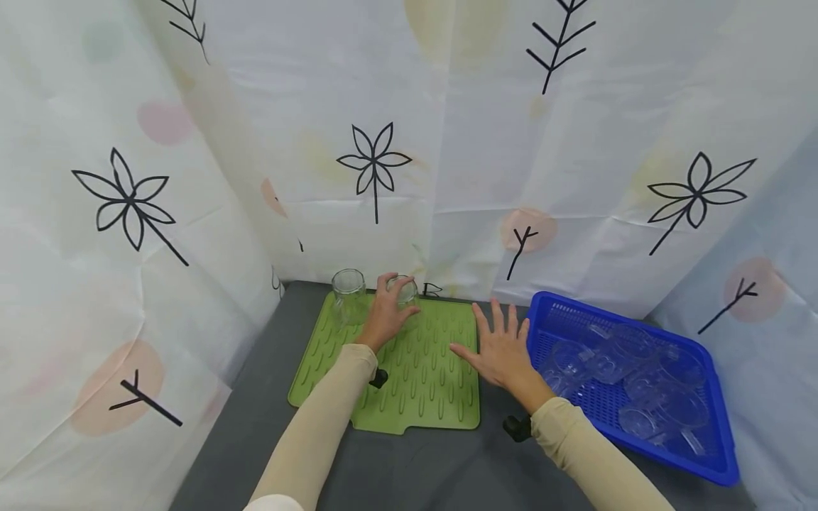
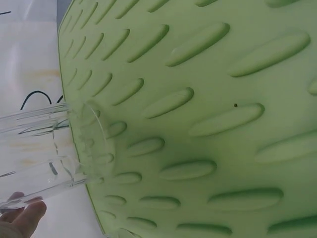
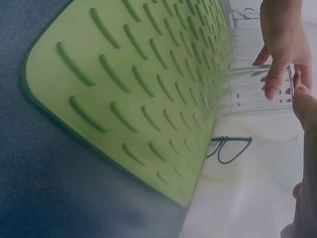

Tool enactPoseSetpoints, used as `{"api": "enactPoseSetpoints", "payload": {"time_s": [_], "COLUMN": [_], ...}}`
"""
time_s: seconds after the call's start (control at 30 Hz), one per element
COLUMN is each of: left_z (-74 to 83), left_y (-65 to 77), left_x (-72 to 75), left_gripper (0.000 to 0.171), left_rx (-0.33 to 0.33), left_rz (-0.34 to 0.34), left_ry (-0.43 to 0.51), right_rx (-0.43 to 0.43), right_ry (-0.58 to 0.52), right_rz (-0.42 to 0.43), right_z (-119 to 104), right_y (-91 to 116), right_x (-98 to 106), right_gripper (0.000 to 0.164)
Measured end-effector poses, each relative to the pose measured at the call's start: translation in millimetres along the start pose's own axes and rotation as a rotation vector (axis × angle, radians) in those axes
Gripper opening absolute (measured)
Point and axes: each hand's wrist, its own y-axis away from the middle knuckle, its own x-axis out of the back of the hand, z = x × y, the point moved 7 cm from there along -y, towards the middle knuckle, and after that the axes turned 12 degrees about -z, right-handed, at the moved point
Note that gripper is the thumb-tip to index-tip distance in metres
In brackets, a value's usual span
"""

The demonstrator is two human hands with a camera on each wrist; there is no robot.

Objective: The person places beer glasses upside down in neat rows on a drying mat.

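Near the back edge of the green ridged mat (image 1: pixel 441 355), my left hand (image 1: pixel 386 312) grips a clear drinking glass (image 1: pixel 407 291) with thumb and fingers around its upper part. In the left wrist view the lower end of this glass (image 2: pixel 49 146) meets the mat, and only fingertips (image 2: pixel 29 215) show. Another clear glass (image 1: pixel 348 291) stands upright to the left on the mat. My right hand (image 1: pixel 505 351) is held over the mat's right edge, its fingers spread and nothing in it.
A blue plastic basket (image 1: pixel 639 454) at the right holds several clear glass vessels (image 1: pixel 664 397). The dark grey table (image 1: pixel 409 475) lies under mat and basket. Patterned white fabric (image 1: pixel 473 142) hangs behind and at both sides.
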Motion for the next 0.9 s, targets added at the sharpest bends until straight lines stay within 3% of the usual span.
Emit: {"api": "enactPoseSetpoints", "payload": {"time_s": [0.27,0.47,0.73,0.9], "left_z": [-5.9,-9.3,-14.2,-13.0], "left_y": [-1.2,-5.3,-7.0,-6.8], "left_x": [-4.1,-6.8,-7.2,-3.4], "left_gripper": [0.07,0.072,0.073,0.077], "left_rx": [0.114,0.136,0.162,0.163], "left_rz": [0.001,-0.04,-0.115,-0.126], "left_ry": [0.078,0.134,0.13,0.098], "right_rx": [-0.009,-0.02,-0.03,-0.02], "right_ry": [-0.008,-0.021,-0.027,-0.027], "right_rz": [-0.013,-0.017,-0.027,-0.02], "right_z": [6,9,15,18], "right_y": [1,3,8,11], "right_x": [-2,-2,-1,3], "right_gripper": [0.099,0.099,0.099,0.098]}}
